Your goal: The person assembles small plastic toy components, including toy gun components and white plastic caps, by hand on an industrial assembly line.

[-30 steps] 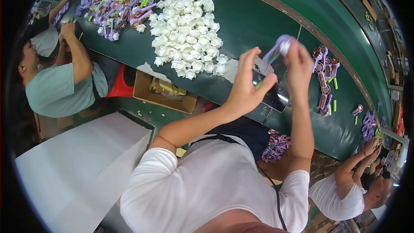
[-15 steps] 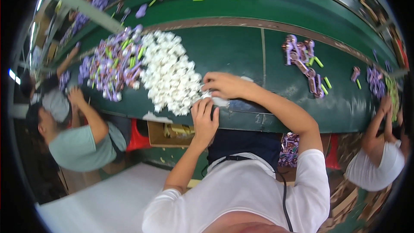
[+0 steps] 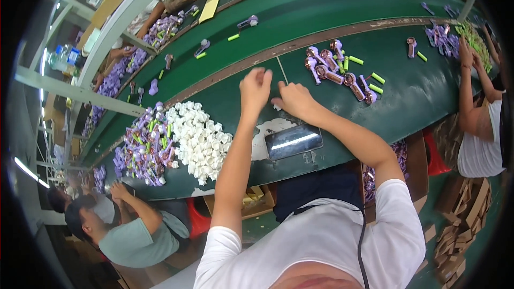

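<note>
Both hands are over the green work surface (image 3: 235, 96), right of a heap of small white plastic parts (image 3: 197, 139). My left hand (image 3: 255, 92) is raised with its fingers curled in; whatever they may hold is hidden. Beside it my right hand (image 3: 295, 99) hovers, thumb and fingers apart, and nothing shows in its grasp. Just below the hands lies a dark smartphone (image 3: 294, 142), next to a pale worn patch (image 3: 261, 144) on the surface. Farther right lies a loose group of purple and copper handheld-fan-like pieces (image 3: 327, 64) with lime-green cylinders (image 3: 377, 78).
A mixed heap of purple pieces (image 3: 140, 152) adjoins the white parts. Beyond a brown ledge (image 3: 225, 75) runs a green conveyor (image 3: 300, 8) carrying scattered pieces. Co-workers sit left (image 3: 136, 235) and right (image 3: 484, 139). Cardboard boxes (image 3: 420, 166) stand under the table edge.
Both hands have left the edge of the white heap and moved up and right, apart from each other. The smartphone, formerly mostly covered by my arm, now shows. The view has turned.
</note>
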A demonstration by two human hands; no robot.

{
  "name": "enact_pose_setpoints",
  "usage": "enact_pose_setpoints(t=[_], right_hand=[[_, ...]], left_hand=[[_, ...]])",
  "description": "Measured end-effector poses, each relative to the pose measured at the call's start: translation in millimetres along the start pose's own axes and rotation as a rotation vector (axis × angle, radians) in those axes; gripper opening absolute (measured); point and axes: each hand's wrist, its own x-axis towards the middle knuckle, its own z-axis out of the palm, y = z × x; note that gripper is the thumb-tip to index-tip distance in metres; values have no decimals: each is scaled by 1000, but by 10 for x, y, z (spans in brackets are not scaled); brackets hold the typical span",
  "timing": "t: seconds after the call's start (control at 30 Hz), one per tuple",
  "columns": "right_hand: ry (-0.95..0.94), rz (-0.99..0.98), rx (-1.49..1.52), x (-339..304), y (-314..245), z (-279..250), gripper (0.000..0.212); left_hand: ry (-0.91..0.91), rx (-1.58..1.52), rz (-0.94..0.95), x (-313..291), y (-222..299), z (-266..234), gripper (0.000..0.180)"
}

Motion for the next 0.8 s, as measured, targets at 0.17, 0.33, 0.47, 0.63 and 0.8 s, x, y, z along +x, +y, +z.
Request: enact_pose_setpoints(t=[0.17, 0.33, 0.47, 0.63, 0.8], right_hand=[[-133, -222, 21, -59, 113, 180, 38], [-165, -202, 240, -220, 72, 77, 35], [-482, -264, 310, -330, 133, -478, 33], [-502, -230, 984, -331, 463, -768, 30], [-163, -89, 1258, -259, 354, -684, 31]], left_hand=[[-620, 280, -268, 905, 224, 1006, 49], [-538, 388, 69, 739, -176, 1371, 45], [-361, -402, -157, 535, -242, 1089, 27], [-49, -1315, -243, 388, 36, 283, 33], [-53, -1409, -323, 144, -69, -94, 36]])
